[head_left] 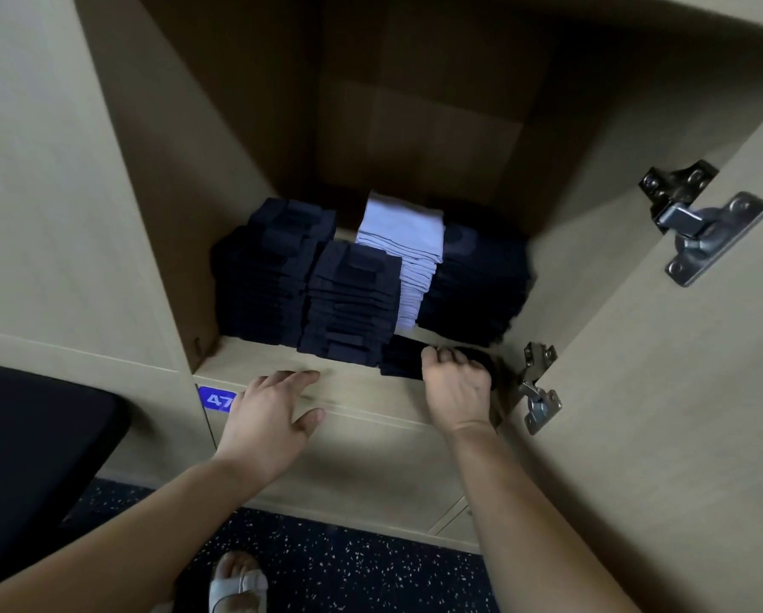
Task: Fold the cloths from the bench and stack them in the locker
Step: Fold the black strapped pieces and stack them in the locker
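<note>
Head view: right hand (457,387) grasps folded dark cloth (404,358); left hand (264,418) flat, released.

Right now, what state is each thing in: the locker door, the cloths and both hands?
locker door: open
dark folded cloth: on shelf, held
dark stacks: folded, stacked
light stack: folded, stacked
left hand: flat on shelf edge
right hand: grips dark folded cloth

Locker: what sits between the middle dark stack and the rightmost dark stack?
A pale cloth stack stands between the middle dark stack and the rightmost dark stack, head view.
</note>
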### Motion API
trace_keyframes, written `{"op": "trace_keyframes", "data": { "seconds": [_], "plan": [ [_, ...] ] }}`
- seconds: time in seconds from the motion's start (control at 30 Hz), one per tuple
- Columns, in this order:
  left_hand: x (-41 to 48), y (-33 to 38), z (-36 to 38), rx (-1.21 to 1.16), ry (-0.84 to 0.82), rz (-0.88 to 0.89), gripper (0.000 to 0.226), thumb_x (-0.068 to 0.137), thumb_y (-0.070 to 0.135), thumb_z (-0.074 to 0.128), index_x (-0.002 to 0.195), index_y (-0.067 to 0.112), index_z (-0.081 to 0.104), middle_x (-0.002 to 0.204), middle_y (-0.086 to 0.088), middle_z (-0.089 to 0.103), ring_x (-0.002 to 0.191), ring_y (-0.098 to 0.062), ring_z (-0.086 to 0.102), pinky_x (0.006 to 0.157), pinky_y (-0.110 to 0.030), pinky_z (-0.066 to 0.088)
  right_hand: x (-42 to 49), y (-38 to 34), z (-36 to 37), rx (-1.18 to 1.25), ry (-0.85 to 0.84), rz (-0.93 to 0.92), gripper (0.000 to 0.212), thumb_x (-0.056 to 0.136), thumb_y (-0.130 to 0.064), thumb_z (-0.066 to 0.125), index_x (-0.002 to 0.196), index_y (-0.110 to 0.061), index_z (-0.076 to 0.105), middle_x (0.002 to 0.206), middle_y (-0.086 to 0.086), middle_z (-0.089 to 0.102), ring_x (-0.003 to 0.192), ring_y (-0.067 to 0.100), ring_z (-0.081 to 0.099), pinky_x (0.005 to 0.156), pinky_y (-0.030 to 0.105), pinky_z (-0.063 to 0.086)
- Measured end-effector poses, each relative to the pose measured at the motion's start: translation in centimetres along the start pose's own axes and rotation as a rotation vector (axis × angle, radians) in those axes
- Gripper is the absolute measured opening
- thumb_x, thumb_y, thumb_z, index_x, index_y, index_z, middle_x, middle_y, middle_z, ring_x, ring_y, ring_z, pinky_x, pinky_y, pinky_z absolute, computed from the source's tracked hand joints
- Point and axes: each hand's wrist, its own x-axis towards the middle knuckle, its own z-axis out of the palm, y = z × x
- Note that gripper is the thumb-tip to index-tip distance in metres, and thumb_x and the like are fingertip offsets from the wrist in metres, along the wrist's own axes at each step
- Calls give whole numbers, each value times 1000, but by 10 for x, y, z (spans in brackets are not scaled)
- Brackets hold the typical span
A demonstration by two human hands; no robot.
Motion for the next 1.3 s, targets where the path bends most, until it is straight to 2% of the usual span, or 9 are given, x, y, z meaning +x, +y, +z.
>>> {"op": "trace_keyframes", "data": {
  "seconds": [0.4, 0.5, 0.57, 0.63, 0.7, 0.77, 0.83, 0.97, 1.3],
  "plan": [
    [-7, 4, -4, -7, 4, 30, 52, 94, 35, 60, 144, 30, 44, 144, 8, 48, 132, -15, 41, 110, -36, 35, -17, 0, 10, 51, -93, 1, 36, 61, -4, 31, 62, -10, 67, 59, 5, 64, 57, 21, 64, 41, 19, 40],
    [-11, 4, -9, -1, 12, 31, 52, 94, 37, 60, 143, 30, 44, 143, 8, 49, 132, -15, 41, 110, -36, 35, -22, 2, 3, 40, -96, -5, 13, 51, -3, 57, 57, -10, 65, 58, 5, 63, 55, 22, 64, 40, 20, 40],
    [-13, 3, -12, 2, 18, 28, 53, 94, 38, 60, 143, 31, 44, 142, 8, 49, 132, -14, 41, 110, -36, 35, -22, 2, 4, 49, -74, 2, 24, 37, 0, 72, 56, -12, 63, 55, 4, 60, 52, 21, 61, 40, 21, 40],
    [-15, 2, -16, 8, 22, 28, 53, 93, 38, 60, 143, 31, 44, 142, 8, 49, 132, -14, 40, 110, -36, 35, -18, 4, 0, 64, -64, 35, 34, 37, -8, 83, 65, -14, 65, 60, 3, 62, 58, 22, 62, 47, 24, 43],
    [-16, 1, -18, 11, 23, 26, 53, 93, 38, 60, 143, 30, 45, 142, 8, 49, 131, -15, 40, 109, -36, 35, -13, 7, -2, 135, -70, 60, 44, 61, -25, 78, 102, -16, 67, 91, 4, 70, 87, 22, 65, 71, 30, 49],
    [-15, -1, -17, 8, 28, 26, 52, 93, 36, 60, 143, 30, 46, 142, 8, 50, 130, -15, 41, 108, -36, 36, -6, 9, -1, 201, -124, 29, 66, 78, -35, 62, 139, -17, 44, 133, 5, 56, 125, 23, 47, 101, 36, 37],
    [-13, -2, -16, 12, 29, 32, 51, 94, 36, 60, 143, 29, 46, 142, 8, 50, 131, -15, 41, 108, -36, 35, 3, 10, -1, 237, -182, -4, 79, 82, -39, 57, 150, -17, 24, 152, 3, 34, 143, 21, 23, 115, 36, 20],
    [-4, 0, -13, 15, 23, 48, 52, 94, 35, 60, 143, 29, 45, 143, 8, 49, 133, -14, 39, 110, -33, 33, 19, 10, -1, 266, -265, -32, 82, 81, -39, 59, 150, -19, 20, 153, 3, 32, 145, 20, 15, 120, 37, 8],
    [2, -4, -8, 57, -10, 57, 52, 95, 36, 57, 145, 31, 42, 146, 10, 45, 135, -13, 37, 111, -32, 28, 21, 7, 3, 298, -273, -45, 63, 84, -31, 56, 144, -22, 36, 145, 1, 41, 135, 22, 29, 117, 36, 17]
  ]
}}
